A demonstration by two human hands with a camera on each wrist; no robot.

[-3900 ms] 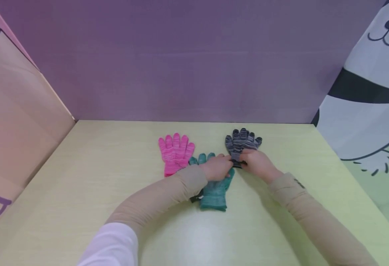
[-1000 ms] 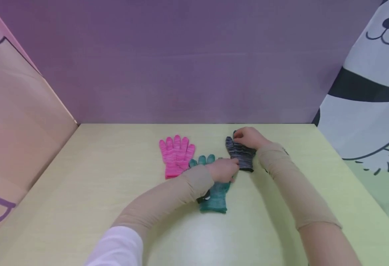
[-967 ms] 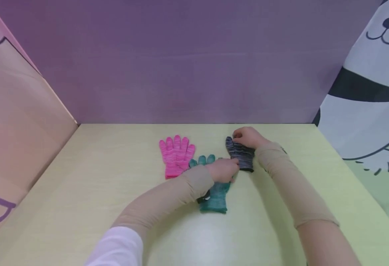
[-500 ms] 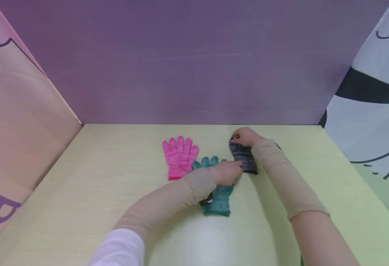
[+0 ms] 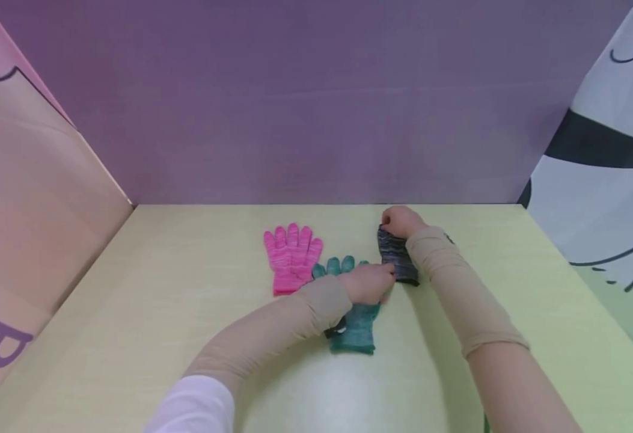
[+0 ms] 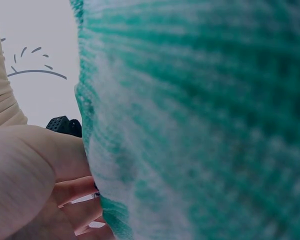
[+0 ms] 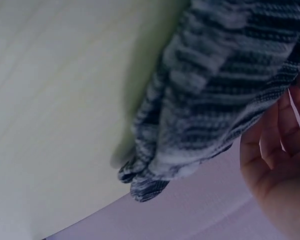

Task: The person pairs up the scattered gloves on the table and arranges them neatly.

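Observation:
A dark grey striped knit glove (image 5: pixel 397 255) is between both hands on the table, its cuff toward me. My right hand (image 5: pixel 403 221) grips its finger end, and no glove fingers show past it in the head view. In the right wrist view, that hand's fingers (image 7: pixel 280 127) curl behind the striped knit (image 7: pixel 225 85). My left hand (image 5: pixel 369 282) pinches the glove's left edge near the cuff. Under the left hand lies a teal glove (image 5: pixel 356 332), partly covered; its knit (image 6: pixel 190 120) fills most of the left wrist view.
A pink glove (image 5: pixel 293 258) lies flat to the left, fingers pointing away. The pale table (image 5: pixel 186 252) ends at a purple backdrop (image 5: pixel 316 108). Printed side panels stand at left and right, one with a panda figure (image 5: pixel 608 192). A small black device (image 5: pixel 336 328) shows under the left wrist.
Since the oldest frame, my right hand has gone from the grey glove's cuff up to its finger end. The glove's fingers, spread before, are now gathered out of sight. The left hand stays near the cuff.

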